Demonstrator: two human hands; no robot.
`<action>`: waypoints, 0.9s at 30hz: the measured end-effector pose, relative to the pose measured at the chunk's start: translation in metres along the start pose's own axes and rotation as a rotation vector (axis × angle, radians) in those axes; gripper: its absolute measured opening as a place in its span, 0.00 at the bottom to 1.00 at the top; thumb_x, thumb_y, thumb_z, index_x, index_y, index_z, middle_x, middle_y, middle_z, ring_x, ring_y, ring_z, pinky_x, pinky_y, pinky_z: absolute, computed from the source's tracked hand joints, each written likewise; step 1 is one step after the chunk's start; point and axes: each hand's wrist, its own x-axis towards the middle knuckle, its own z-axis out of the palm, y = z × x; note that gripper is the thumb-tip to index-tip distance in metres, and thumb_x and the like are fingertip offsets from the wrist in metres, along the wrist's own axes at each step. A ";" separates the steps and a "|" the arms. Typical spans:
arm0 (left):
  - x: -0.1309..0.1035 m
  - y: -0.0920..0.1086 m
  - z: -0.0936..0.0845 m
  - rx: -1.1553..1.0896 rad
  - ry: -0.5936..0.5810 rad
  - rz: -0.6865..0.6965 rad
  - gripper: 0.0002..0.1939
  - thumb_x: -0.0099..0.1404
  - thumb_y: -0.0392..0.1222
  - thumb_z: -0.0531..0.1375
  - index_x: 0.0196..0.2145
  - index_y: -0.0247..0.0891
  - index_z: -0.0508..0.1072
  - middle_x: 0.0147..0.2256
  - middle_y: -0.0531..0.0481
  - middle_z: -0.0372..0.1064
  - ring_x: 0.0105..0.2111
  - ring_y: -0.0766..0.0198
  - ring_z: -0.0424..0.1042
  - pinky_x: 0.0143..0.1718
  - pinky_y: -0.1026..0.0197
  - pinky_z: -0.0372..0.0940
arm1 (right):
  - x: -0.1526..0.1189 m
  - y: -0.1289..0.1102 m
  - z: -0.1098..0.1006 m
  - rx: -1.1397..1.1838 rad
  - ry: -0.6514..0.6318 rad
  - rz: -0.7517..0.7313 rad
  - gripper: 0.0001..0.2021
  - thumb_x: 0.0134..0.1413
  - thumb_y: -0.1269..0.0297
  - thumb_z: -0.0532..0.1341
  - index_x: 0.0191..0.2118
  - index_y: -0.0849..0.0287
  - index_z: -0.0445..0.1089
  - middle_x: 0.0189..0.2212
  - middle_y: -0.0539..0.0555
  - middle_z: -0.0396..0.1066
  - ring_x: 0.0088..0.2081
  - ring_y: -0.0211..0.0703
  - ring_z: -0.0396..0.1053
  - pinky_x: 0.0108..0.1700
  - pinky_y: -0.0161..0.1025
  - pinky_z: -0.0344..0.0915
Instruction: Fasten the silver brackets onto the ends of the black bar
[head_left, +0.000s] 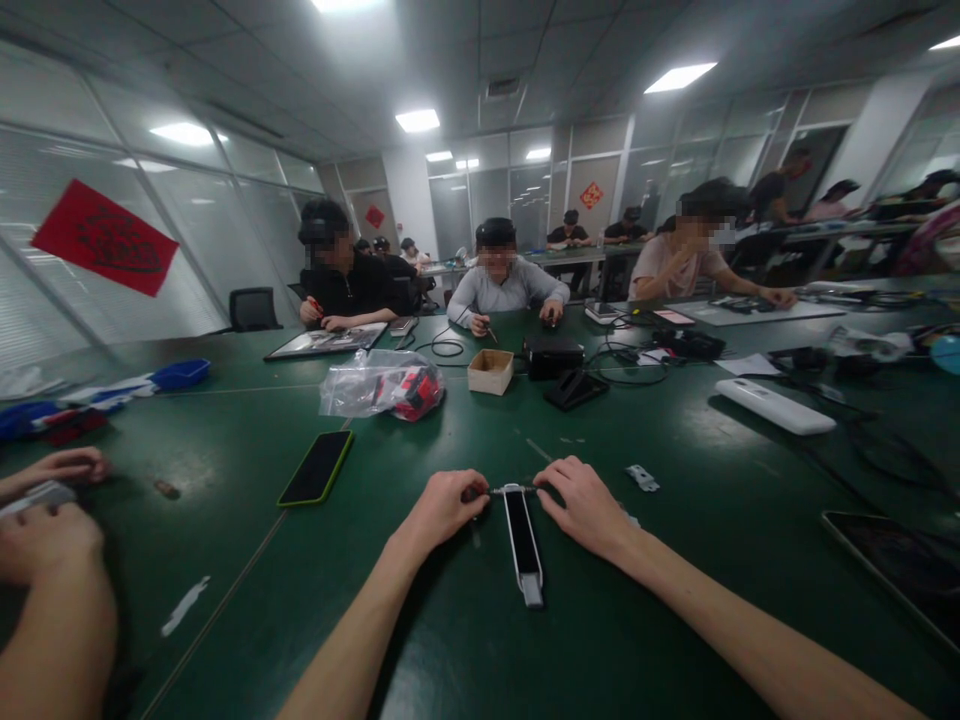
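A slim, long device with a white frame and a black face (pixel 523 530) lies on the green table in front of me, a grey block at its near end. Across its far end runs a thin rod-like metal piece (pixel 498 491); its exact kind is too small to tell. My left hand (pixel 450 503) is closed at the rod's left end, with something dark between the fingertips. At the right end, my right hand (pixel 581 507) has its fingertips pinched together. A small white-grey part (pixel 642 478) lies to the right of that hand.
Left of my hands lies a phone with a green edge (pixel 316 468). Beyond are a plastic bag with red parts (pixel 390 386), a small box (pixel 490 372) and a white case (pixel 774 405). A neighbour's hands (pixel 56 520) are at far left; a tablet (pixel 900 570) lies right.
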 end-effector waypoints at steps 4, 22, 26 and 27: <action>0.001 -0.001 0.002 -0.007 -0.022 -0.018 0.07 0.60 0.38 0.58 0.36 0.38 0.74 0.31 0.53 0.74 0.30 0.67 0.71 0.33 0.68 0.62 | 0.001 0.001 0.003 -0.024 0.014 -0.024 0.11 0.59 0.65 0.51 0.38 0.59 0.71 0.37 0.57 0.70 0.40 0.45 0.63 0.40 0.43 0.61; 0.003 -0.001 0.007 -0.039 0.000 -0.016 0.07 0.61 0.39 0.58 0.36 0.38 0.74 0.31 0.52 0.75 0.30 0.67 0.72 0.34 0.67 0.63 | 0.000 -0.003 -0.002 -0.020 -0.016 -0.001 0.11 0.60 0.65 0.52 0.38 0.59 0.72 0.37 0.56 0.71 0.39 0.44 0.64 0.39 0.42 0.61; 0.003 -0.002 0.008 -0.050 0.013 -0.017 0.07 0.60 0.39 0.58 0.36 0.38 0.75 0.32 0.52 0.75 0.31 0.67 0.72 0.35 0.67 0.63 | 0.000 -0.002 0.000 -0.026 -0.011 -0.010 0.11 0.59 0.66 0.53 0.38 0.59 0.72 0.37 0.56 0.71 0.39 0.44 0.64 0.39 0.42 0.61; 0.003 -0.002 0.008 -0.048 0.016 -0.016 0.07 0.60 0.39 0.58 0.36 0.39 0.75 0.32 0.52 0.75 0.31 0.66 0.72 0.34 0.67 0.63 | 0.000 -0.002 0.000 -0.030 -0.011 -0.012 0.11 0.59 0.66 0.53 0.38 0.59 0.72 0.37 0.56 0.71 0.39 0.44 0.64 0.39 0.42 0.61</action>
